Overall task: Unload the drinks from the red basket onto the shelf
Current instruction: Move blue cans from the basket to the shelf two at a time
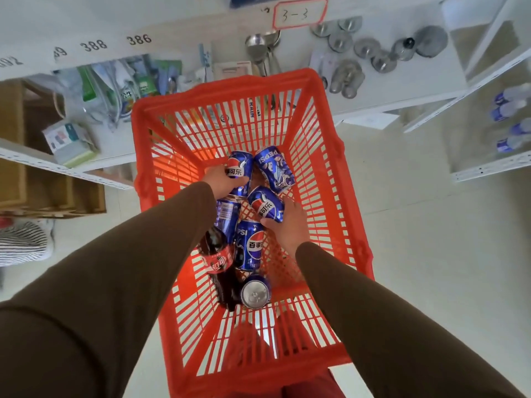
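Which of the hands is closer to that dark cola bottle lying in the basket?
Left, going by the image. The left hand grips a blue can just beyond the cola bottle's far end. The right hand holds another can across the basket, with cans lying between.

You see a red slatted basket (321, 116) holding blue cans (249, 245) with red, white and blue roundels; a dark bottle (218, 254) wears a red label; your sleeves (120, 277) are brown; the shelf (402, 90) is white; a cloth (23, 242), perhaps, is black-and-white striped.
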